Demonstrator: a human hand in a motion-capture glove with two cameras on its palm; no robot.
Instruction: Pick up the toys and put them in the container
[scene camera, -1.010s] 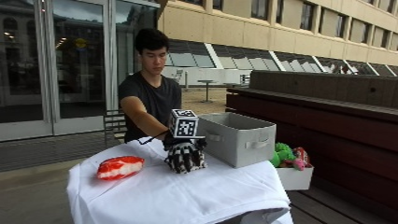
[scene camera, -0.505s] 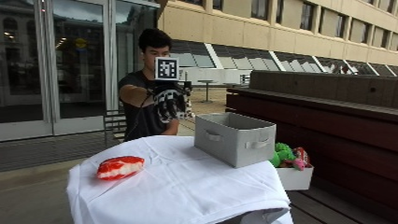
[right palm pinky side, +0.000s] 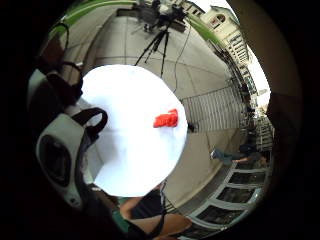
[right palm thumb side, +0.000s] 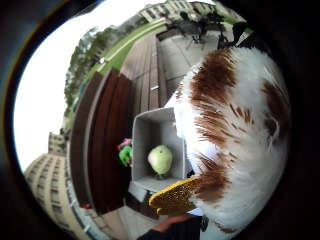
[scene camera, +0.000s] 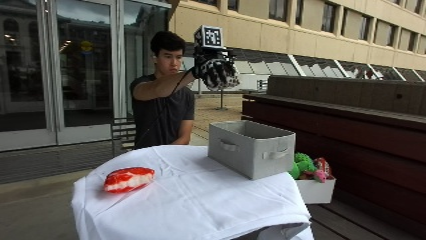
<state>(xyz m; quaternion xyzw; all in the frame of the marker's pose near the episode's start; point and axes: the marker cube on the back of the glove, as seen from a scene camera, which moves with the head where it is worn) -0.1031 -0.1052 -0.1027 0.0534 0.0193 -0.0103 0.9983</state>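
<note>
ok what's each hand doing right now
Right hand: raised high above the grey bin, fingers closed on a brown-and-white plush toy.
Left hand: cannot be told, hidden from view.

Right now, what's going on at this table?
A person is clearing toys into the grey container. Their gloved right hand is raised high above it, its fingers curled round a brown-and-white plush toy. The thumb side palm view looks down into the container, where a green toy already lies. A red-and-white toy is still on the white tablecloth, apart from the container.
</note>
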